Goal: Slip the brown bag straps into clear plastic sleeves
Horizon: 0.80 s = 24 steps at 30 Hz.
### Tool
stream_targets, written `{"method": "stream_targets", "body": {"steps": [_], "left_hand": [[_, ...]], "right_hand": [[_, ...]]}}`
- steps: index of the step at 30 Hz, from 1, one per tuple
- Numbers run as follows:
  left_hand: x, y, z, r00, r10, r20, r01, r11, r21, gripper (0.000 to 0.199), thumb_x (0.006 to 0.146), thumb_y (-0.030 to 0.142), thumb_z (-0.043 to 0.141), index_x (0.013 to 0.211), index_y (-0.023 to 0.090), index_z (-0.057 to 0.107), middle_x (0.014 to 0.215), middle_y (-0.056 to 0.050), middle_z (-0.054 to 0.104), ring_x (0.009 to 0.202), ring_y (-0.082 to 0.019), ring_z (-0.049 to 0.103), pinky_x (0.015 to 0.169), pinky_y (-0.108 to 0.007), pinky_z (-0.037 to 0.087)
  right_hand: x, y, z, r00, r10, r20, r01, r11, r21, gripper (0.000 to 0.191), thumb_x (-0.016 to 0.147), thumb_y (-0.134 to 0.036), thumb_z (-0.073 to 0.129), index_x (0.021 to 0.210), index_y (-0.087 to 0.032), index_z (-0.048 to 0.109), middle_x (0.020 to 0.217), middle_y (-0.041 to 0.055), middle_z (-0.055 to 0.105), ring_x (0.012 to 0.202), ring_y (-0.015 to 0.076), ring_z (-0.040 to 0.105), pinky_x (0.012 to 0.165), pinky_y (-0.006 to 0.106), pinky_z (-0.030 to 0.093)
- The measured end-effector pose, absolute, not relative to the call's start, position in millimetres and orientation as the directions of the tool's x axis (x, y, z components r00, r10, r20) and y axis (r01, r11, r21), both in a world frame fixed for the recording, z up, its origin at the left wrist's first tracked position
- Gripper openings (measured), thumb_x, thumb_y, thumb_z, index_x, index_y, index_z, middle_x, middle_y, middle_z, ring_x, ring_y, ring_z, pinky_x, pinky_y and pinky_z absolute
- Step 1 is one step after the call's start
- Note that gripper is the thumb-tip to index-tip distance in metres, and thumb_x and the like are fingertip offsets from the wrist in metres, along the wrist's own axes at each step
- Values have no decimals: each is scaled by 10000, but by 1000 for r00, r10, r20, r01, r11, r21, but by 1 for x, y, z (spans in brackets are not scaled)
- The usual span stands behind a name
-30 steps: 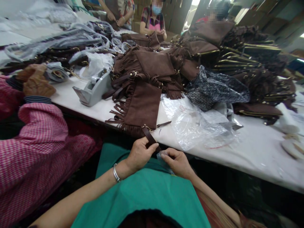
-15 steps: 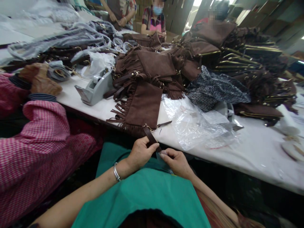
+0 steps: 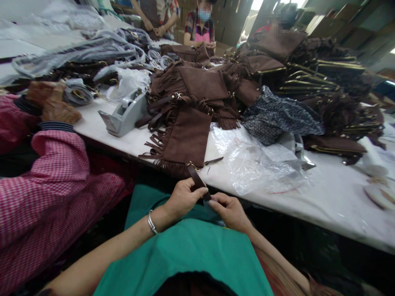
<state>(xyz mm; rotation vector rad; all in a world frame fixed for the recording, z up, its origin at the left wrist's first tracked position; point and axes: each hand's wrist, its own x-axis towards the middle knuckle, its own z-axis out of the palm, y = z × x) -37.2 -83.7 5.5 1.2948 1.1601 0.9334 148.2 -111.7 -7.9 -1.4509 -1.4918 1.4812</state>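
Observation:
A brown fringed bag (image 3: 188, 135) lies at the table's near edge, its fringe spread to the left. From a gold clasp at its lower corner a dark brown strap (image 3: 197, 179) runs down toward me. My left hand (image 3: 184, 198) pinches that strap between thumb and fingers. Just right of it, my right hand (image 3: 231, 209) has its fingertips closed at the strap's lower part, where a bit of clear plastic (image 3: 212, 211) shows beneath. Past the fingers, the strap's far end is hidden. A thin zipper pull (image 3: 214, 160) sticks out beside the bag.
Clear plastic bags (image 3: 256, 164) lie right of the bag, by a dark speckled cloth (image 3: 277, 115). A grey tape dispenser (image 3: 125, 115) stands left. Brown bags (image 3: 327, 82) are heaped at the right; wrapped straps (image 3: 83, 51) lie at back left. A co-worker's gloved hands (image 3: 57, 105) rest nearby.
Hardly anything differs. Both my hands keep their grip on the strap, with only a slight shift of the fingers, and the bag stays in place.

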Motion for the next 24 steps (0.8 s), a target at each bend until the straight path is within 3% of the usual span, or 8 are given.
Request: {"method": "stream_targets", "body": {"steps": [6,16,24], "left_hand": [[-39,-87,4,217,969,-115,98,95,991,148,802,281,631,816,147,691,771,-31,696,720,-158,626,679,-248,495],[-38,-93,6,212,971,-109,117,86,989,122,785,269,646,808,158,693,770,-15,692,711,-141,612,677,-231,484],[-40,-91,6,262,944,-198,24,199,980,108,775,254,653,785,150,682,744,-13,678,689,-129,590,667,-227,469]], "right_hand": [[155,-116,-7,-331,885,-328,192,-277,-941,292,767,-390,680,958,-181,750,902,52,668,856,195,590,787,325,449],[149,-115,-7,-243,882,-403,176,-369,-913,311,732,-392,699,928,-159,758,838,46,691,788,182,596,765,323,450],[152,-113,-7,-264,906,-332,223,-278,-934,279,749,-387,689,916,-173,751,888,48,700,862,203,610,826,343,461]]}}
